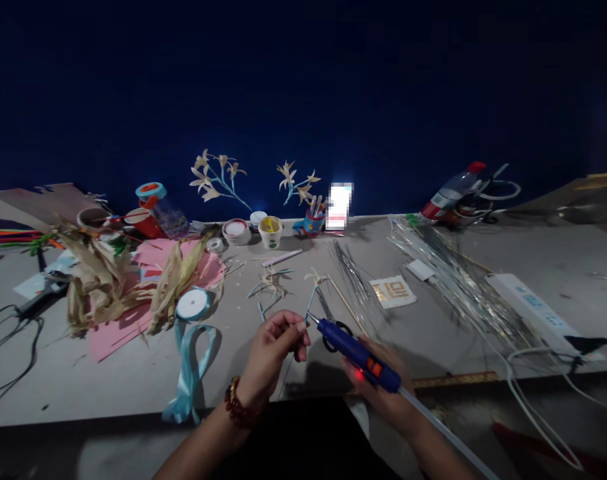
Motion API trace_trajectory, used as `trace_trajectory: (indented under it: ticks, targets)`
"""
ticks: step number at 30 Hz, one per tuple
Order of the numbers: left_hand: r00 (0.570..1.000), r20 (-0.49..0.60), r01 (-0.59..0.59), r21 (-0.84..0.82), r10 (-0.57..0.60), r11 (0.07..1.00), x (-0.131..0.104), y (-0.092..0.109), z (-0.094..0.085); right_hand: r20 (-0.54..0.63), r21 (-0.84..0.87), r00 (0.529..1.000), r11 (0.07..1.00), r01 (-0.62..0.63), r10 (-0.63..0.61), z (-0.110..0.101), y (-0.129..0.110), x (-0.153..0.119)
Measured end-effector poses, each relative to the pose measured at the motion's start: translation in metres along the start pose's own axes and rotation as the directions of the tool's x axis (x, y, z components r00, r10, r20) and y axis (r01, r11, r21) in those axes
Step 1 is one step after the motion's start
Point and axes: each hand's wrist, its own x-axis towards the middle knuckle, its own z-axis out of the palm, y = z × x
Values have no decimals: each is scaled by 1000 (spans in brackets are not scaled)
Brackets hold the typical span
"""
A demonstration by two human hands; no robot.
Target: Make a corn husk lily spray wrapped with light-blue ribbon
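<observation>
Between its fingertips, my left hand (pixel 278 340) pinches a thin flower stem (pixel 311 301) wrapped in light blue; a pale flower head tops it. My right hand (pixel 378 383) is wrapped round a blue glue gun (pixel 356 350) with an orange switch and a red light. The gun's metal nozzle meets the stem, or comes very close to it, just above my left fingertips. Under the gun lie black-handled scissors (pixel 329 341), partly hidden. A roll of light blue ribbon (pixel 193 305) sits left of my left hand, its loose end trailing to the table edge.
Dried corn husks (pixel 96 287) lie on pink paper (pixel 118 333) at left. Finished flower sprays (pixel 218 177) stand at the back near cups. Bundled wires (pixel 443 273), a power strip (pixel 531 310) and a looping white cable (pixel 521 393) occupy the right. A lit phone (pixel 339 205) leans behind.
</observation>
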Motion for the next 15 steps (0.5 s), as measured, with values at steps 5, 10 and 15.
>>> trace_trajectory:
  ticks: [5,10,15]
  targets:
    - [1000,1,1,-2,-1,1000,0,-1,1,11,2,1000,1000,-14,14,0,1,-1]
    - [998,-57,-35,-3,34,999,3,-2,-4,-17,118,997,990,-75,77,-1,-3,2]
    - [953,-177,-238,78,248,968,1,-3,-8,-40,192,991,974,-122,131,-1,-5,11]
